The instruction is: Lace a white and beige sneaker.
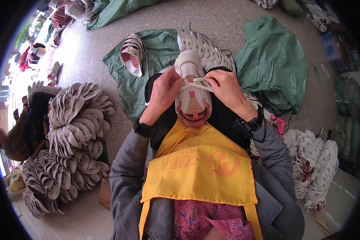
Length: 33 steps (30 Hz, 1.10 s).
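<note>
A pale shoe upper (191,102) with pink trim rests over my lap, its toe pointing away from me. Across its throat runs a white shoelace (197,84), crossed and looped at the middle. My left hand (163,92) pinches the lace at the upper's left side, fingers closed. On the opposite side, my right hand (230,92) grips the lace between thumb and fingers. Both hands are level with each other, close to the lacing. A yellow apron (200,168) covers my lap below the heel.
Ahead, a single upper (133,54) lies on a green sheet (160,44), beside a row of nested uppers (208,50). A green sack (272,66) stands right. Grey-beige stacks (78,120) rise at left, near a partly seen person (18,136). White bundles (322,172) sit lower right.
</note>
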{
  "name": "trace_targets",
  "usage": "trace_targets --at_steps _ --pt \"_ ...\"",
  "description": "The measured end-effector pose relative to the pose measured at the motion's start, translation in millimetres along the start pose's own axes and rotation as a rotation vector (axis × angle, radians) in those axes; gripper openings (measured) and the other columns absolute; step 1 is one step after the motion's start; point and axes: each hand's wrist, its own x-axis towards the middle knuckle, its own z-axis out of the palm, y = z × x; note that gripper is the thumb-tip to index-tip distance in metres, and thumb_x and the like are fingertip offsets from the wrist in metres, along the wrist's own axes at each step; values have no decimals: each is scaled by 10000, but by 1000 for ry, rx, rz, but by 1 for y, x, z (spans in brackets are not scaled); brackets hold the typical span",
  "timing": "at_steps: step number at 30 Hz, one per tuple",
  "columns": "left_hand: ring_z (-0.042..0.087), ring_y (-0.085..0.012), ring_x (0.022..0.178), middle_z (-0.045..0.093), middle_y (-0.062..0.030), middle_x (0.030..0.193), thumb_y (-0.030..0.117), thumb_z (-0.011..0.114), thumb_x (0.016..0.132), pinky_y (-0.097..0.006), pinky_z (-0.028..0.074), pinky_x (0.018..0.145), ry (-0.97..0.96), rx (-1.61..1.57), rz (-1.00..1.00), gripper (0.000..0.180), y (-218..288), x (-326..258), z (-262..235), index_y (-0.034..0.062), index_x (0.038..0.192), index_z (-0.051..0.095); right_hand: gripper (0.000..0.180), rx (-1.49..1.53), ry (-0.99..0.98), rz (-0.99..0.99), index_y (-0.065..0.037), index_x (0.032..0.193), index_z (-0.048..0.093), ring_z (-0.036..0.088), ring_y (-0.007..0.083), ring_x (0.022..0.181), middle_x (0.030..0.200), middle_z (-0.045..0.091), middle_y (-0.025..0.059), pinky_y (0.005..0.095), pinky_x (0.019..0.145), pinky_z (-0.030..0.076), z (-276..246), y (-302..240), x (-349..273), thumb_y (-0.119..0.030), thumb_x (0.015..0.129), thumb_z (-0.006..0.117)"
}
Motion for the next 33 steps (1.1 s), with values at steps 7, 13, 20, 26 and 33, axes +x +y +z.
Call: trace_targets --at_steps 7,13,20,26,33 --pt "666 -195 719 681 -113 833 54 713 854 -324 523 677 -34 16 -64 137 0 13 4 -7 928 615 92 413 -103 360 19 997 707 683 161 626 850 751 96 301 530 517 -13 -11 9 -32 921 694" --pt "665 -207 735 675 -111 828 42 711 833 -338 527 694 -101 30 -30 145 2 19 3 -6 923 607 141 805 -312 552 16 1064 690 565 32 563 895 751 49 205 472 456 -32 -2 20 -59 945 687" --pt "648 -195 713 651 -101 804 45 691 857 -324 509 662 -88 -14 -60 147 -17 18 1 -8 941 583 165 1009 -262 510 11 1106 684 558 17 608 885 711 29 172 520 457 -27 12 21 -89 975 674" --pt "637 -172 691 643 -90 805 53 719 873 -304 503 638 -67 -90 -79 150 -6 17 -1 -8 913 588 181 879 -287 497 6 1095 688 585 32 644 843 686 5 201 566 509 -17 13 18 -136 982 680" --pt "614 -128 743 622 -58 853 42 733 875 -273 510 690 -106 192 92 160 8 21 6 -7 951 600 183 882 -267 499 9 1081 688 590 34 651 830 668 -9 202 568 510 -11 21 15 -147 986 690"
